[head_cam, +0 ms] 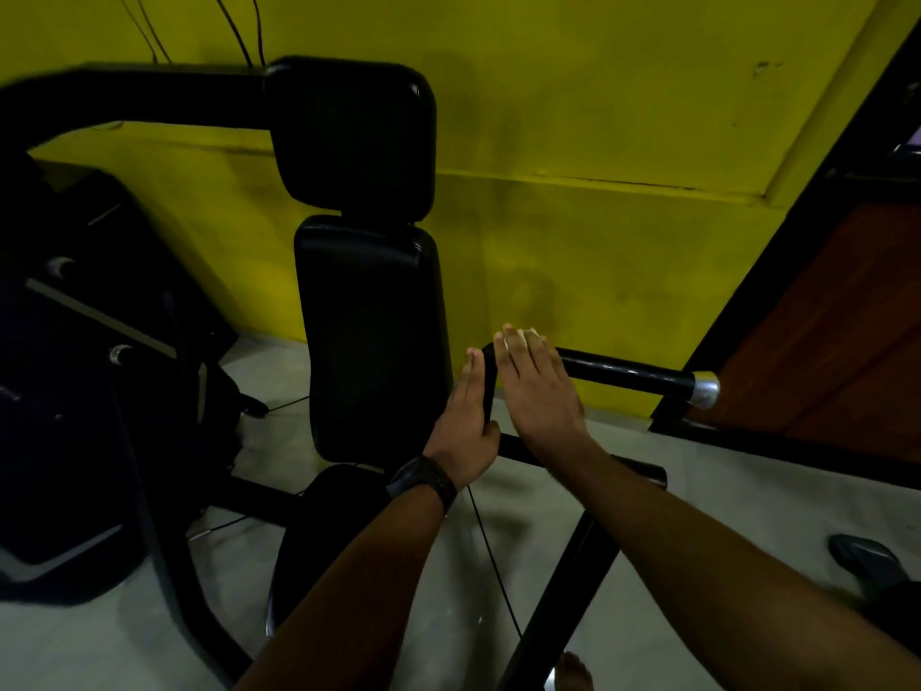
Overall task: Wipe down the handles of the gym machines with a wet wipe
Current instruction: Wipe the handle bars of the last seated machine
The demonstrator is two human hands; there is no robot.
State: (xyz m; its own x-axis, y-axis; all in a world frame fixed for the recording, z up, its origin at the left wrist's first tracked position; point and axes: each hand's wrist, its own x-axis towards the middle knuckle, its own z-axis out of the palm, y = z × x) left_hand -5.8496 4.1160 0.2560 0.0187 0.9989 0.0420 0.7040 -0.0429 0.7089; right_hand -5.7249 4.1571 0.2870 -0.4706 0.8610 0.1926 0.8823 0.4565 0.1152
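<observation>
A black gym machine handle (633, 375) runs to the right and ends in a silver cap (703, 389). My right hand (538, 391) lies flat over its left end, fingers straight. A white wet wipe (529, 334) peeks out beyond the fingertips, pressed against the bar. My left hand (466, 431), with a dark watch on the wrist, rests with straight fingers along the left side of the bar's downward bend. Its thumb sits on the other side of the bar. Most of the wipe is hidden under my right hand.
The machine's black back pad (371, 336) and upper pad (354, 137) stand just left of the hands, with the seat (329, 516) below. A dark machine body (75, 391) fills the left. A yellow wall is behind, a brown wooden panel (847, 341) at the right, and a thin cable (491, 556) hangs below.
</observation>
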